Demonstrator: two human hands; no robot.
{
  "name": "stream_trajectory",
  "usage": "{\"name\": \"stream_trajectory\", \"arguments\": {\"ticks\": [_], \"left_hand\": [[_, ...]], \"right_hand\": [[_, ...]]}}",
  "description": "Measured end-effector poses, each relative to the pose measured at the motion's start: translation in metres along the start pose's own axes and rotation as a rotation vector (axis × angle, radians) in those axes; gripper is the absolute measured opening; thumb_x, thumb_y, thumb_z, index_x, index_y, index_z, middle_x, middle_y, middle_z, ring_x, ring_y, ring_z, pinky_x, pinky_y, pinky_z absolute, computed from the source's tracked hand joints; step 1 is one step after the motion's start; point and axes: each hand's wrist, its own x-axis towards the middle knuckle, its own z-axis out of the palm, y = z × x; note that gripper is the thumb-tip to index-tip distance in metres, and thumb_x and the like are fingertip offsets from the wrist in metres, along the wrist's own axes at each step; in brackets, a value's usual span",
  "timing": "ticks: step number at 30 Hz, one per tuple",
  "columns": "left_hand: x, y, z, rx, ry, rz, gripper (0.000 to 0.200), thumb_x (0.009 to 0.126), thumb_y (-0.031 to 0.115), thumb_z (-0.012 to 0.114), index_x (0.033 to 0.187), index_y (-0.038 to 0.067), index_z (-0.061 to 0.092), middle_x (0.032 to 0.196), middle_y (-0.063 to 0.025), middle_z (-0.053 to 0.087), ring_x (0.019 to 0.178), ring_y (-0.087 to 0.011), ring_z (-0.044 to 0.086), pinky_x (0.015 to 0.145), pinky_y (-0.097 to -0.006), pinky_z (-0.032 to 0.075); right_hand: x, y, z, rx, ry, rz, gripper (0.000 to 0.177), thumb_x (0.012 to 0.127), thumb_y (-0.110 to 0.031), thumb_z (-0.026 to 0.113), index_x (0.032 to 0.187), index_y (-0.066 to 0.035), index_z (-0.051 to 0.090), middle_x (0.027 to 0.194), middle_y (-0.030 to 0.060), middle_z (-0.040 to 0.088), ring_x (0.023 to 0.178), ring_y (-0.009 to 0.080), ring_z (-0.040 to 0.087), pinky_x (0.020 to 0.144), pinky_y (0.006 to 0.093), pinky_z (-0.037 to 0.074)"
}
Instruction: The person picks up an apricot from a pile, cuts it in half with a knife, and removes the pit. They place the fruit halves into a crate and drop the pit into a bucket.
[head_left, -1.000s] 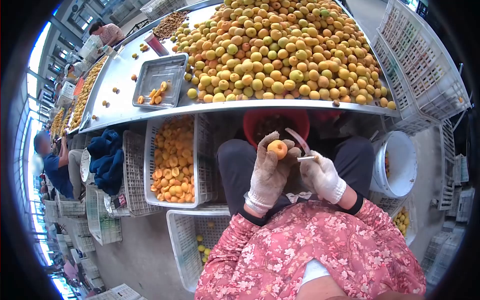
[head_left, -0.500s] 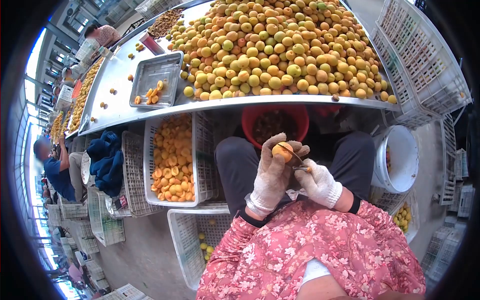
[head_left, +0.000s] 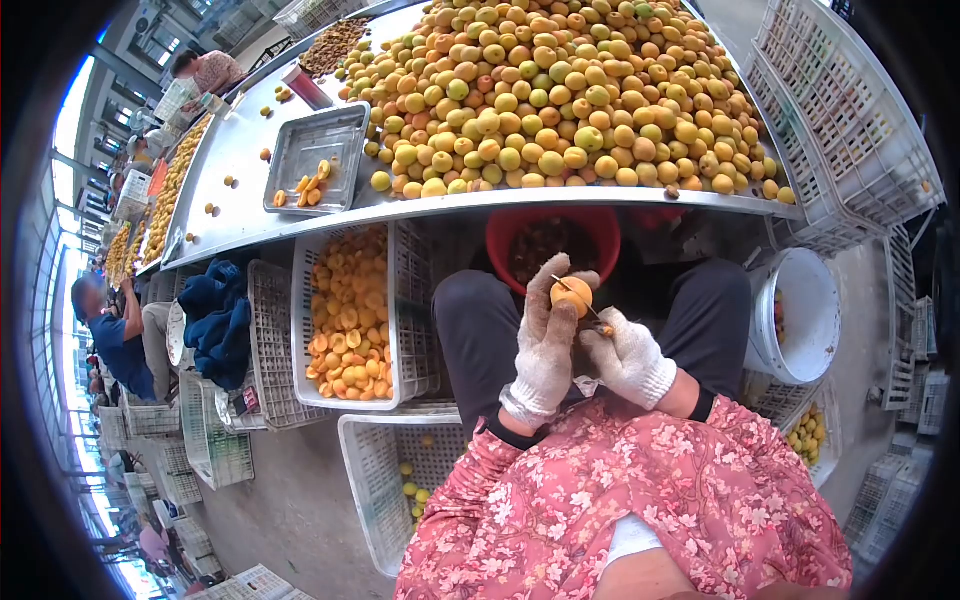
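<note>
In a soiled whitish glove, my left hand (head_left: 541, 352) grips an orange-yellow apricot (head_left: 573, 298) between thumb and fingers, in front of my knees. My right hand (head_left: 634, 360), also gloved, is closed around the handle of a small knife (head_left: 604, 328). Its thin blade lies against the apricot, partly hidden by the fruit. Just beyond the hands, under the table edge, stands a red bucket (head_left: 612, 240) with dark brown bits inside.
A heap of whole apricots (head_left: 540, 100) covers the metal table (head_left: 225, 205). A metal tray (head_left: 345, 180) there holds several apricot pieces. Left of my knees, a white crate (head_left: 390, 300) contains apricot halves. A white bucket (head_left: 808, 320) stands at right. Other people sit at far left.
The blade has turned steeper around the apricot, and my right hand has shifted slightly lower. My left fingers have moved up a little around the fruit. The view has drifted slightly.
</note>
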Motion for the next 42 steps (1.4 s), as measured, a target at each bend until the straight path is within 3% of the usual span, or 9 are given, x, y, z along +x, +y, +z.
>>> {"name": "stream_trajectory", "arguments": {"ticks": [8,12,17,22,25,33,35,36,42], "left_hand": [[-0.003,-0.005,0.004,-0.566,-0.013,-0.308,0.06,0.098,0.056,0.046,0.13,0.006,0.049,0.116,-0.0179,0.063,0.112,-0.027,0.058,0.098,-0.0376,0.046],[0.002,-0.009,0.006,-0.161,0.096,-0.054,0.059,0.098,0.056,0.046,0.132,0.008,0.048,0.118,-0.0186,0.062,0.111,-0.0276,0.059,0.097,-0.0372,0.047],[0.0,0.004,0.017,-0.52,0.03,-0.297,0.058,0.1,0.056,0.042,0.131,0.007,0.047,0.114,-0.0167,0.062,0.093,-0.0221,0.063,0.089,-0.032,0.049],[-0.003,-0.007,0.011,-0.593,-0.009,-0.294,0.059,0.1,0.055,0.043,0.133,0.007,0.046,0.115,-0.0151,0.062,0.102,-0.0206,0.06,0.09,-0.0325,0.049],[0.004,-0.016,0.005,-0.099,0.104,0.031,0.058,0.1,0.05,0.048,0.137,0.006,0.045,0.116,-0.0142,0.062,0.107,-0.0202,0.059,0.094,-0.0339,0.048],[0.002,-0.009,0.008,-0.521,0.088,-0.35,0.068,0.098,0.062,0.039,0.126,0.002,0.052,0.113,-0.0116,0.063,0.106,-0.0195,0.059,0.094,-0.0335,0.047],[0.006,-0.016,-0.005,-0.162,-0.06,-0.158,0.063,0.099,0.058,0.042,0.127,0.003,0.052,0.114,-0.0104,0.063,0.105,-0.0185,0.059,0.095,-0.0322,0.046],[0.003,-0.022,-0.003,0.155,0.09,0.023,0.058,0.1,0.053,0.045,0.128,0.003,0.051,0.113,-0.0089,0.063,0.104,-0.0167,0.059,0.096,-0.0309,0.045],[0.001,-0.015,0.005,-0.223,0.114,-0.154,0.061,0.1,0.056,0.043,0.123,0.001,0.051,0.099,-0.0118,0.067,0.107,-0.0232,0.06,0.1,-0.0353,0.044]], "right_hand": [[-0.003,0.024,0.007,-0.064,0.109,-0.154,0.031,0.092,-0.022,0.065,0.112,0.0,0.055,0.079,0.02,0.067,0.072,0.0397,0.067,0.06,0.0423,0.052],[-0.005,0.014,0.0,0.042,0.028,-0.049,0.031,0.091,-0.021,0.065,0.112,0.0,0.055,0.08,0.02,0.067,0.07,0.0397,0.066,0.06,0.0426,0.052],[-0.004,0.022,0.006,-0.013,0.076,-0.14,0.03,0.091,-0.021,0.065,0.111,-0.001,0.055,0.076,0.0203,0.066,0.068,0.0404,0.066,0.059,0.0424,0.052],[-0.007,0.018,-0.001,-0.031,0.095,-0.179,0.025,0.091,-0.019,0.064,0.106,-0.001,0.056,0.074,0.02,0.065,0.068,0.0402,0.066,0.058,0.0427,0.051],[-0.006,0.016,0.0,0.064,0.019,-0.059,0.022,0.091,-0.018,0.064,0.104,-0.002,0.055,0.075,0.0199,0.065,0.07,0.0402,0.066,0.058,0.0423,0.051],[0.001,0.023,0.008,0.005,0.165,-0.166,0.022,0.092,-0.018,0.064,0.103,-0.002,0.054,0.077,0.0212,0.065,0.073,0.0405,0.066,0.061,0.0421,0.051],[-0.002,0.019,0.003,0.031,0.051,-0.08,0.022,0.092,-0.019,0.063,0.104,-0.002,0.055,0.079,0.0218,0.066,0.074,0.0409,0.066,0.061,0.0428,0.052],[-0.001,0.018,0.004,0.049,0.01,0.004,0.023,0.093,-0.021,0.062,0.103,-0.002,0.054,0.08,0.0223,0.066,0.075,0.0414,0.066,0.062,0.0432,0.052],[0.001,0.023,0.014,-0.027,0.057,-0.075,0.034,0.094,-0.024,0.059,0.117,0.0,0.052,0.082,0.0242,0.066,0.077,0.0429,0.066,0.065,0.0454,0.053]]}}
